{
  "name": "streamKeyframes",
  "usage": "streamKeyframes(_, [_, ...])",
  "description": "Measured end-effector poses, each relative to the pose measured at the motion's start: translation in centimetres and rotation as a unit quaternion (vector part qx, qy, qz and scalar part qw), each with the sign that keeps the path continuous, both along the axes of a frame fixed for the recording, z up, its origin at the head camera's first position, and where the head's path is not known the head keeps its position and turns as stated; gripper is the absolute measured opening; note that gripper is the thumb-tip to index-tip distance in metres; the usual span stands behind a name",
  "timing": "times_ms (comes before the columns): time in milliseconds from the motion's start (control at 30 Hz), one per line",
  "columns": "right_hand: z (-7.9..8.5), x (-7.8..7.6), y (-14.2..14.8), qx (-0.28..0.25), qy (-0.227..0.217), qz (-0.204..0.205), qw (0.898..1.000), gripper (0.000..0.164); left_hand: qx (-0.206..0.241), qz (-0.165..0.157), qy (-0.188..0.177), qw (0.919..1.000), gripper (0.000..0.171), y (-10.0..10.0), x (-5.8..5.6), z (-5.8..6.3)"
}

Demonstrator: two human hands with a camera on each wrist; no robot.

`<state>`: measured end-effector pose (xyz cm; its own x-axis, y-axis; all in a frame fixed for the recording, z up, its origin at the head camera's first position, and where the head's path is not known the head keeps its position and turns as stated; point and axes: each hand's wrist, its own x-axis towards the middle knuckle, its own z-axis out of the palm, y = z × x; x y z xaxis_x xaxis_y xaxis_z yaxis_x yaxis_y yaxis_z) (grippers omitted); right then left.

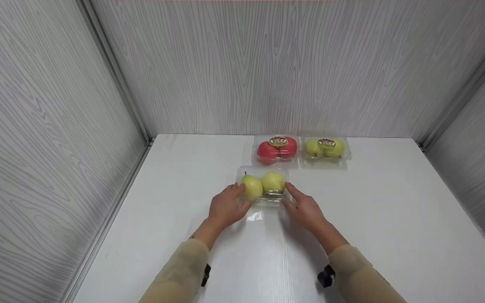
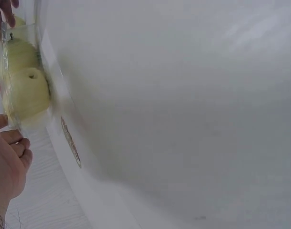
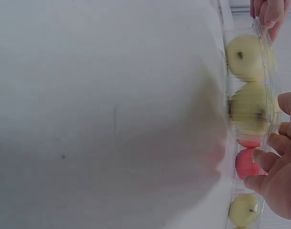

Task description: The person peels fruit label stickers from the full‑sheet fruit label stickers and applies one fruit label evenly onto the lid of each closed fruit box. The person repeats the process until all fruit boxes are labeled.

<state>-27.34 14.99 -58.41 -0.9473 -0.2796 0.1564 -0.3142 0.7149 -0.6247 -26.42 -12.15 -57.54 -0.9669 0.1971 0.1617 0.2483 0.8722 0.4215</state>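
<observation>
A clear plastic fruit box (image 1: 274, 201) with two yellow-green pears (image 1: 273, 182) stands on the white table between both hands. My left hand (image 1: 227, 206) holds its left end, thumb toward the front and fingers along the side. At the opposite end, my right hand (image 1: 306, 211) grips the box between thumb and fingers. The right wrist view shows the right fingers (image 3: 266, 160) bent beside the box wall, with the pears (image 3: 250, 107) inside. An oval label (image 2: 71, 142) appears near the box in the left wrist view; what it is attached to cannot be told.
Behind the pear box, a clear box of red fruit (image 1: 277, 149) with an oval label stands near the back wall. Right beside it is another labelled box of green fruit (image 1: 326, 148). Grey wood-grain panels (image 1: 242, 67) enclose the white table (image 1: 175, 168) at the back and sides.
</observation>
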Motion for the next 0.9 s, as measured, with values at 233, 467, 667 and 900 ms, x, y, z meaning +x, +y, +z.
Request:
streamKeyframes(233, [-0.2, 0.5, 1.4, -0.004, 0.009, -0.012, 1.0, 0.06, -0.01, -0.017, 0.03, 0.9994, 0.056, 1.3, 0.0, -0.1])
streamKeyframes(467, [-0.7, 1.3, 2.8, -0.005, 0.003, -0.02, 1.0, 0.062, -0.014, -0.03, 0.044, 0.9985, 0.055, 2.5, 0.7, -0.7])
streamKeyframes(667, [-0.8, 1.9, 3.5, 0.009, -0.012, -0.026, 1.0, 0.063, -0.021, -0.029, 0.041, 0.9985, 0.057, 3.4, 1.3, -0.9])
streamKeyframes(900, [-0.7, 2.1, 4.1, 0.017, -0.003, -0.034, 0.999, 0.063, -0.03, -0.021, 0.048, 0.9982, 0.057, 4.1, 1.4, -0.6])
